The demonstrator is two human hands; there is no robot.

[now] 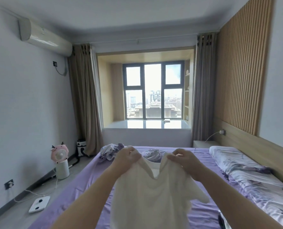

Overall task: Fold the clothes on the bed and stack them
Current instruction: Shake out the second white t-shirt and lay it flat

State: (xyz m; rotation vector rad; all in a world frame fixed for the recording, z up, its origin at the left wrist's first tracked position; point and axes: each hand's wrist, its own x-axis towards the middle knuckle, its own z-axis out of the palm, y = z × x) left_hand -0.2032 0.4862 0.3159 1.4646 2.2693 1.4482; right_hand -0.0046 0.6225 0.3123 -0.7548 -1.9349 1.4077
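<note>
A white T-shirt [147, 195] hangs in the air in front of me above the purple bed [91, 176]. My left hand [125, 157] grips its left shoulder and my right hand [183, 158] grips its right shoulder, both raised at the same height. The neckline dips between the hands and a short sleeve sticks out at the right. Two crumpled pale lilac garments lie at the far end of the bed: one [110, 151] at the left corner, another [151, 154] behind the shirt's collar.
A patterned pillow [233, 161] and matching quilt [261, 187] run along the bed's right side by the wooden headboard. On the floor at left stand a pink fan [60, 154] on a white cylinder, a white scale [39, 204] and cables.
</note>
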